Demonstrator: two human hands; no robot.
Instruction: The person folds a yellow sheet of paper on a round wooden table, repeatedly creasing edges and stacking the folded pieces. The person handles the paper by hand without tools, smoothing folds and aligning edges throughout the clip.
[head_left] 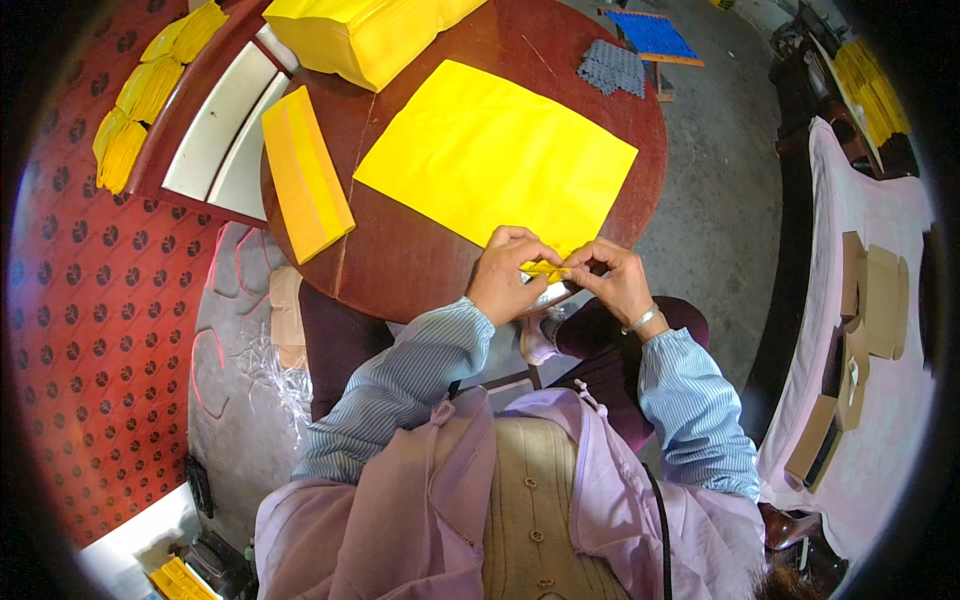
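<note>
A large yellow paper sheet (495, 155) lies flat on the round reddish-brown table (400, 275). At its near corner, by the table's front edge, my left hand (508, 275) and my right hand (615, 282) come together. Both are closed, fingertips pinching a narrow folded bit of yellow paper (543, 268) between them. Whether that bit belongs to the sheet or is a separate piece, I cannot tell, because the fingers cover part of it. A long folded yellow paper stack (307, 175) with orange stripes rests on the table to the left.
A bulky yellow stack (375, 40) stands at the table's far side. Grey textured pieces (612, 68) lie far right, near a blue slatted item (655, 37). Yellow bundles (150, 88) sit on a cabinet at left. Opened cardboard boxes (855, 350) lie on a pale cloth at right.
</note>
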